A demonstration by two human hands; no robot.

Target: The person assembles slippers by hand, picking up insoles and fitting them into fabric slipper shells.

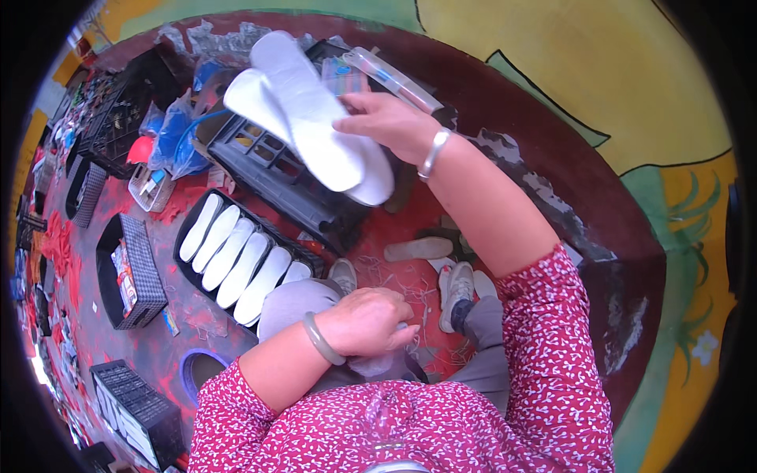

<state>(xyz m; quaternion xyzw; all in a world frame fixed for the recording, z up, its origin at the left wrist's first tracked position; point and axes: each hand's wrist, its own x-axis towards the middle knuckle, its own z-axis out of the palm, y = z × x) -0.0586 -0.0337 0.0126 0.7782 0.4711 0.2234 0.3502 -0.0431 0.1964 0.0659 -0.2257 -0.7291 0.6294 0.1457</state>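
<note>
My right hand (390, 126) is raised over a black plastic crate (303, 197), its thumb and fingers closed on the edges of two white insoles (303, 118). The insoles overlap, fanned apart at their far ends. Over my lap, my left hand (371, 322) is curled with its thumb against the fingers. A small greyish thing shows at its fingertips, too small to name. Left of my knee, a black box (181, 229) holds a row of several white insoles (236, 256) standing side by side.
A checked fabric box (142, 272) with packets stands further left, near a purple-rimmed bucket (189, 370). Blue plastic bags (173, 138) and a small white basket (150, 188) lie beyond. Another insole (418, 249) and thread scraps lie by my shoes. A painted wall (576, 87) curves along the right.
</note>
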